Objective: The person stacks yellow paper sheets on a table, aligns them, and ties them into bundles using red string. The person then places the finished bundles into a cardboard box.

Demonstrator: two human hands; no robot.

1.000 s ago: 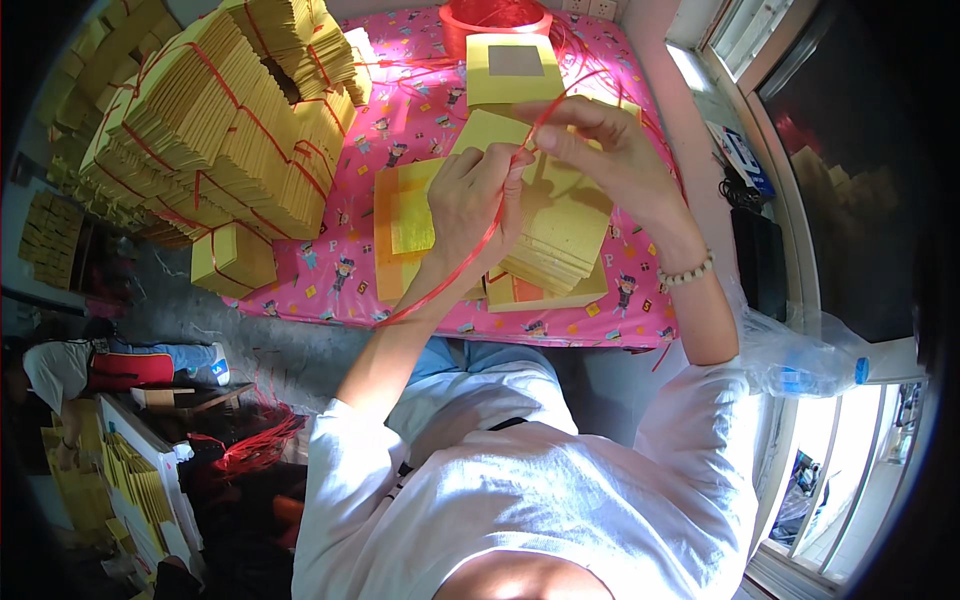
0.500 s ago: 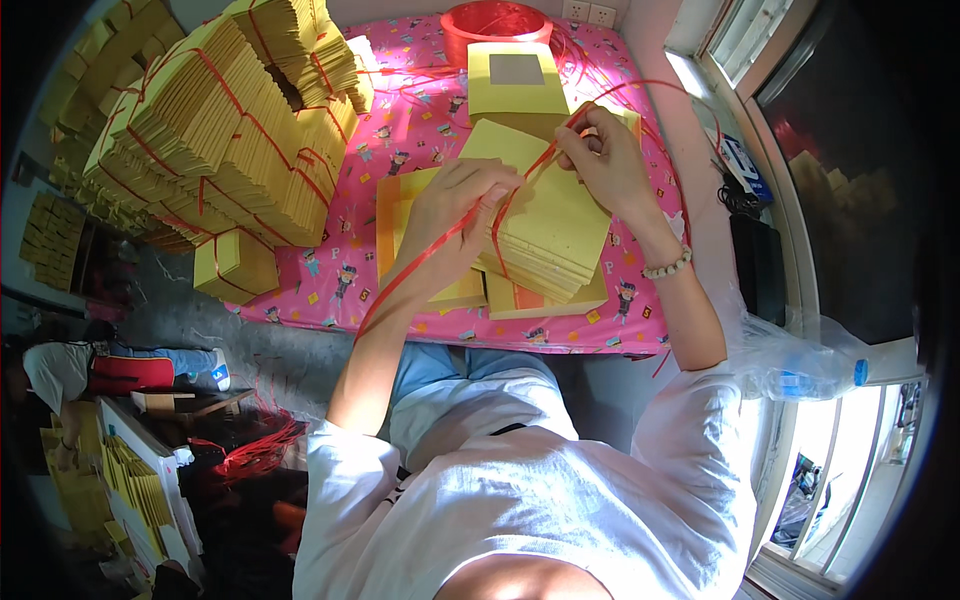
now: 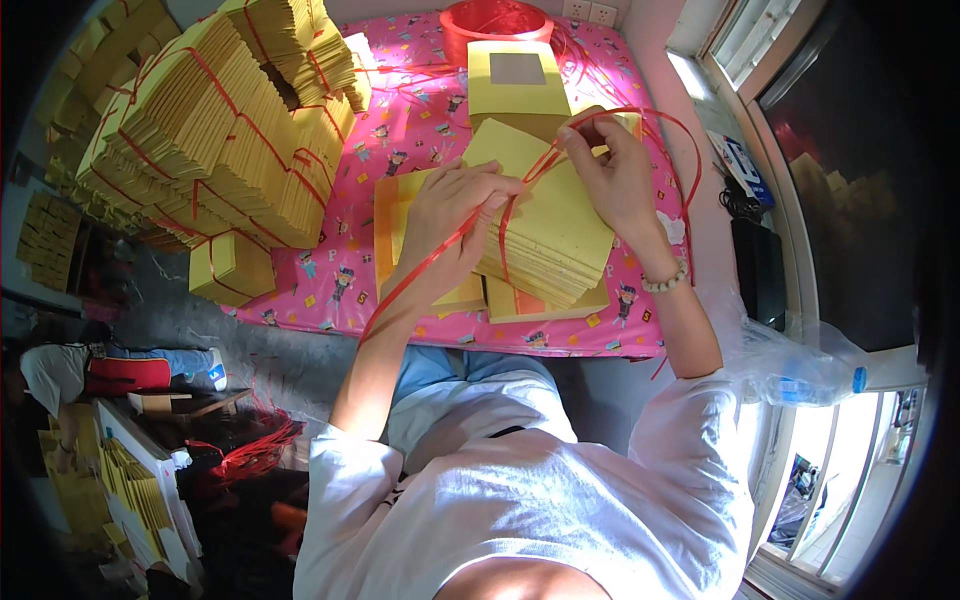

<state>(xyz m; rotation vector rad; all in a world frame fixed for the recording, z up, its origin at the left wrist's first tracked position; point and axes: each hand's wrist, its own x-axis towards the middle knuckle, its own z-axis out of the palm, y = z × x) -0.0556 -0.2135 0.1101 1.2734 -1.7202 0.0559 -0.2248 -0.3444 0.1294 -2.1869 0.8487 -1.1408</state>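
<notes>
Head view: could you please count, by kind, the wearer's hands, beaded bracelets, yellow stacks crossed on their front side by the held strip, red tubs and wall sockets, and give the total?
Hands, left hand and right hand: 2
Beaded bracelet: 1
Yellow stack crossed by the red strip: 1
Red tub: 1
Wall sockets: 2
Total: 7

Barred window (image 3: 817,450): strong daylight from the right, blown nearly white in places.
White shirt (image 3: 560,490): patchy bluish-white glare, folds washed pale.
Pink surface (image 3: 330,290): sunlit streaks at the far end, softer shade toward the near edge.
Hands (image 3: 447,220): in soft shade, outlines fairly sharp.
Clear plastic bag (image 3: 775,362): pale glints.
Dark pane (image 3: 860,240): dim, with faint yellowish reflections.
Grey floor (image 3: 195,310): dull, sinking to near-black toward the lower left.
Fisheye rim: black corners, straight edges bowed, small details soft.
</notes>
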